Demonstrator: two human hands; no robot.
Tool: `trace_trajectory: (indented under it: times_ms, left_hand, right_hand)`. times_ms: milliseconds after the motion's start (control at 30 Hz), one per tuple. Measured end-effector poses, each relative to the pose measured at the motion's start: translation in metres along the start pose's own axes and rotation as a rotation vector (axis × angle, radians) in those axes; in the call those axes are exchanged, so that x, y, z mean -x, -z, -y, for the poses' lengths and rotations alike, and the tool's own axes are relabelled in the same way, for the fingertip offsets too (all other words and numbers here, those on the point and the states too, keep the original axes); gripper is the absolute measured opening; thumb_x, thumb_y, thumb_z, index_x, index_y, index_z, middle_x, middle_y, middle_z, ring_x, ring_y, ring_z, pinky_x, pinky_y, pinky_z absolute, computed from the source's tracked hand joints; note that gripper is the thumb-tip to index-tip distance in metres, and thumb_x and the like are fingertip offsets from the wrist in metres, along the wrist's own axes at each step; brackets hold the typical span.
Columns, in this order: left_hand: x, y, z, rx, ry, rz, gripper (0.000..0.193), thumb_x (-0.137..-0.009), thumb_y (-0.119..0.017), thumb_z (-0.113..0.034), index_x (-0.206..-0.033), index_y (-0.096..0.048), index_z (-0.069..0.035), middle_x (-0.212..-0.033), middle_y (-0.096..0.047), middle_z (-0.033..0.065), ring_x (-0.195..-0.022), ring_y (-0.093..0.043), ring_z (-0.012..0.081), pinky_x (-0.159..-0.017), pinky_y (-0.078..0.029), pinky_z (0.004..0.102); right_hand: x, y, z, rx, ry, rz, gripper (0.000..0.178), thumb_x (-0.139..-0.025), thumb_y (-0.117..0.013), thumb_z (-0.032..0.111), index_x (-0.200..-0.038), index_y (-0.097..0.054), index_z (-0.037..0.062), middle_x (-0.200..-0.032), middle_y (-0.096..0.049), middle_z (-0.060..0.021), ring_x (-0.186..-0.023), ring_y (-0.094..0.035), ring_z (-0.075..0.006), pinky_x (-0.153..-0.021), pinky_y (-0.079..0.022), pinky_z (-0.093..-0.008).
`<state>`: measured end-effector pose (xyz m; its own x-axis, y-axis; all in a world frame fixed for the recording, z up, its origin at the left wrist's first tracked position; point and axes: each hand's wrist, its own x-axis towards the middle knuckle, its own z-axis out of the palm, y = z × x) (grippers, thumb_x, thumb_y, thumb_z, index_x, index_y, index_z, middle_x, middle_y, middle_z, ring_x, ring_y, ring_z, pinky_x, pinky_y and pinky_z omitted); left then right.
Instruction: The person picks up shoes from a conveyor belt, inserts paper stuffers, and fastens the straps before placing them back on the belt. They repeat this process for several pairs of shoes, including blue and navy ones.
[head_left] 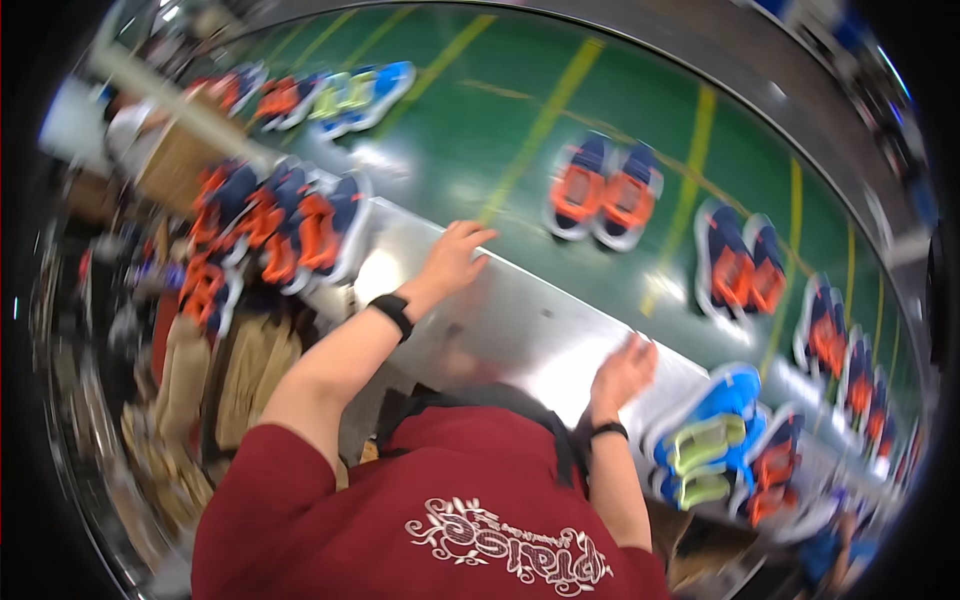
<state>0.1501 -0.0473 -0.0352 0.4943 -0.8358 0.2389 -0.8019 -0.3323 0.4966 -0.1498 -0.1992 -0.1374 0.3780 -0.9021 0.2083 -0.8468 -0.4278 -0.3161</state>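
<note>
My left hand [458,258] is at the far edge of a shiny metal ledge [540,325], fingers stretched toward the green belt and holding nothing. Further right, my right hand [624,376] lies over the same edge, its fingers extended and slightly blurred, with nothing in it. Beyond the ledge, a pair of navy and orange sneakers [603,193] with white soles stands on the belt, apart from both hands. Nearest to my right hand are blue and lime-green sneakers [708,440] at the ledge's right end.
The green belt [480,130] with yellow stripes carries more navy and orange pairs [740,262] to the right. Several orange and navy sneakers [285,225] crowd the ledge's left side. A blue and lime pair [362,98] stands far left, near a cardboard box [185,160].
</note>
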Motion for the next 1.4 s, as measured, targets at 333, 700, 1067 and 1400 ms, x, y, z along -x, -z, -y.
trace_trajectory:
  times_ms: [333,700,1067,1400]
  left_hand:
    - [-0.069,0.162,0.177,-0.275,0.233,-0.006,0.037,-0.075,-0.067,-0.024,-0.110,-0.062,-0.012,-0.097,-0.061,0.0173,-0.095,-0.057,0.0351,-0.084,-0.046,0.0417]
    - [-0.138,0.182,0.344,-0.642,0.579,0.193,0.066,-0.072,-0.070,-0.042,-0.133,-0.044,-0.032,-0.121,-0.050,0.0180,-0.117,-0.046,0.0333,-0.098,-0.033,0.0468]
    - [-0.155,0.155,0.347,-0.235,0.569,0.160,0.060,-0.070,-0.064,-0.060,-0.110,-0.067,-0.016,-0.111,-0.064,0.0094,-0.105,-0.059,0.0275,-0.089,-0.046,0.0371]
    - [-0.073,0.128,0.128,-0.011,0.334,0.524,0.062,-0.067,-0.064,-0.063,-0.105,-0.068,-0.014,-0.102,-0.066,0.0101,-0.093,-0.063,0.0284,-0.079,-0.050,0.0396]
  right_hand:
    - [0.000,0.028,0.009,-0.007,0.081,0.020,0.047,-0.088,-0.051,0.018,-0.130,-0.041,-0.0009,-0.133,-0.042,-0.0234,-0.123,-0.039,-0.0378,-0.103,-0.029,-0.0455]
    - [0.066,0.007,0.126,0.195,0.006,0.217,0.053,-0.094,-0.042,0.026,-0.138,-0.032,-0.0023,-0.142,-0.026,-0.0297,-0.132,-0.025,-0.0426,-0.110,-0.019,-0.0497]
    - [0.064,-0.013,0.144,0.286,-0.090,0.234,0.054,-0.095,-0.036,0.031,-0.142,-0.028,0.0053,-0.145,-0.021,-0.0273,-0.135,-0.020,-0.0401,-0.110,-0.015,-0.0494]
    - [0.057,-0.009,0.131,0.263,0.008,0.168,0.049,-0.095,-0.043,0.030,-0.139,-0.034,0.0099,-0.140,-0.029,-0.0262,-0.130,-0.029,-0.0400,-0.104,-0.025,-0.0509]
